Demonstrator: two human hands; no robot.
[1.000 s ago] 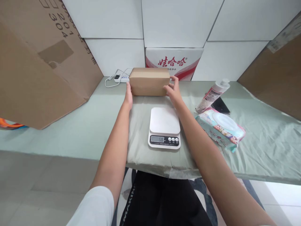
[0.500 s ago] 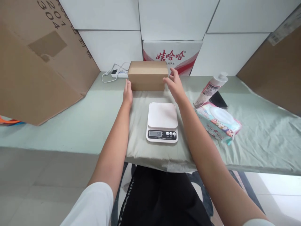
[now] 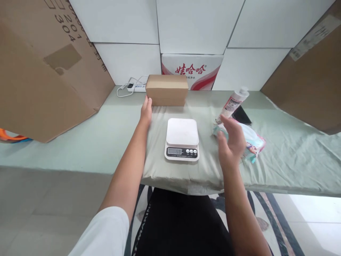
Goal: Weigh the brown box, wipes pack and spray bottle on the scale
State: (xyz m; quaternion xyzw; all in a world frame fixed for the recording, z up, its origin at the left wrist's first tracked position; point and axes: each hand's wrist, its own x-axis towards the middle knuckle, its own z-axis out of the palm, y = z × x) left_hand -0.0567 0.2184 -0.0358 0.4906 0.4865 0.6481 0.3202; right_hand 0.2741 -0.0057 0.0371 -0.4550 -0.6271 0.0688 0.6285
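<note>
At the back of the table stands a plain brown cardboard box (image 3: 166, 96). My left hand (image 3: 146, 108) lies against its lower left corner, fingers stretched out and not wrapped round it. My right hand (image 3: 232, 142) is raised at the right with thumb and fingers apart, holding nothing. Behind that hand is a pack of wipes (image 3: 253, 137), partly covered by it. A white bottle (image 3: 234, 101) with a printed label leans beside the pack. Between my arms sits a white kitchen scale (image 3: 182, 133), its platform bare and its display showing digits too small to read surely.
The table has a pale green cloth (image 3: 114, 142). A white power strip (image 3: 137, 87) with a cable lies left of the small box. Large cardboard sheets (image 3: 53, 96) stand at both sides. A white and red carton (image 3: 195, 69) is at the back, and a black flat object (image 3: 242, 115) lies behind the wipes.
My right hand has left the brown box's right side and come back and to the right, over the wipes. My left hand stays at the box. The view has shifted slightly.
</note>
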